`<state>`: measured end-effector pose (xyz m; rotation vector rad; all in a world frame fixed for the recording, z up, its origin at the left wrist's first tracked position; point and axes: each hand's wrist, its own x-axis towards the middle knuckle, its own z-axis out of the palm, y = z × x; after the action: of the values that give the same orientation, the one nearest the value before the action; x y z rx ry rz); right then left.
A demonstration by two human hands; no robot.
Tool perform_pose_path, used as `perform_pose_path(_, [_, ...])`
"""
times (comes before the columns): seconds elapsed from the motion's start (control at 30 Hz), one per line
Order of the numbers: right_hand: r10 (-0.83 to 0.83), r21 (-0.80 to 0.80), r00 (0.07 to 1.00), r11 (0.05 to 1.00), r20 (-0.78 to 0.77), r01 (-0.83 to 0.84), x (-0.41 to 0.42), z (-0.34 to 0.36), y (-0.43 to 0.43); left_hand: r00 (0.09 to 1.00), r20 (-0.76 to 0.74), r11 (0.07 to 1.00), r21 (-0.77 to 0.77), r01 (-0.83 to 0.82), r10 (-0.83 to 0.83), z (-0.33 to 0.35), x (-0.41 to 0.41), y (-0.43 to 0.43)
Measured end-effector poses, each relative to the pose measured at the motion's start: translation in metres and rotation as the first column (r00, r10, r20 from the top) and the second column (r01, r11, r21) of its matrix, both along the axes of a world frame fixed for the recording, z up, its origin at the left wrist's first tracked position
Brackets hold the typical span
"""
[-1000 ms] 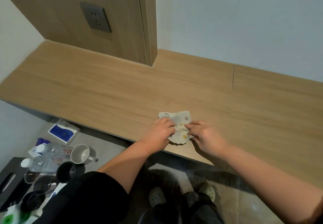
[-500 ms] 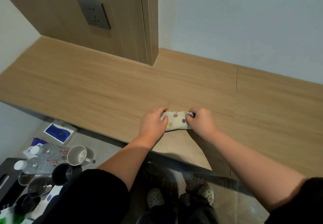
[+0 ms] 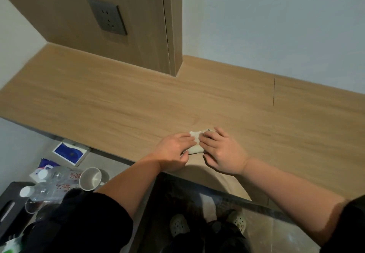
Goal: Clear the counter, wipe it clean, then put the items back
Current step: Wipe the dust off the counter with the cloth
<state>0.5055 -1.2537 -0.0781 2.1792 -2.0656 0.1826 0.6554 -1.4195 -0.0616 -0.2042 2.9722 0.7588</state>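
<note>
The small folded cream cloth point(image 3: 195, 148) lies on the light wood-grain surface point(image 3: 118, 102), close to its front edge at 6 o'clock. The left hand point(image 3: 173, 151) covers the cloth's 9 o'clock end, fingers laid over it and thumb at the near edge; I cannot tell whether that grip pinches a fold. The right hand point(image 3: 223, 154) covers the 3 o'clock end, its grip wide, fingers spread flat and pressing down.

The step looks like squaring the cloth into a pad before wiping. To do it well, press the folds flat so that 1 clean face meets the wood. Then take the pad in 1 hand and sweep in overlapping strokes from the wall at 12 o'clock toward the front edge, not skipping the far corner at 10 o'clock. The white ceramic mug point(image 3: 90, 178) and 2 clear plastic water bottles point(image 3: 55, 175) sit on the floor at 8 o'clock. They should go back only once the wood is dry.
</note>
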Motion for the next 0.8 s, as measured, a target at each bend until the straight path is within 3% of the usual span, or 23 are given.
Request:
perform_pose_path(0.1, [0.002,0.053,0.996,0.999,-0.094,0.003,-0.003,0.001,-0.009,0.987,-0.047,0.983,-0.095,-0.158,0.154,-0.001,0.004,-0.023])
perform_pose_path(0.23, [-0.013,-0.01,0.99,1.0,-0.139,0.012,0.002,0.006,-0.023,0.893,0.068,0.87,-0.27,-0.412,0.444,-0.011,0.015,-0.064])
perform_pose_path(0.4, [-0.344,-0.111,0.938,0.934,-0.029,0.339,-0.037,0.036,-0.068,0.842,0.123,0.829,-0.297,-0.474,0.526,-0.027,0.023,-0.083])
perform_pose_path(0.5, [-0.606,0.061,0.796,0.794,-0.008,0.605,-0.078,0.05,-0.109,0.842,0.084,0.822,-0.288,-0.491,0.532,-0.03,0.022,-0.084])
perform_pose_path(0.6, [-0.728,0.289,0.656,0.683,0.198,0.671,-0.101,0.038,-0.142,0.837,0.108,0.823,-0.291,-0.489,0.536,-0.029,0.021,-0.084])
perform_pose_path(0.67, [-0.704,0.346,0.639,0.71,0.309,0.614,-0.096,0.021,-0.158,0.831,0.123,0.82,-0.294,-0.492,0.542,-0.028,0.019,-0.086])
perform_pose_path(0.8, [-0.484,0.23,0.76,0.875,0.434,0.426,-0.045,-0.007,-0.161,0.826,0.127,0.818,-0.282,-0.501,0.549,-0.029,0.018,-0.087])
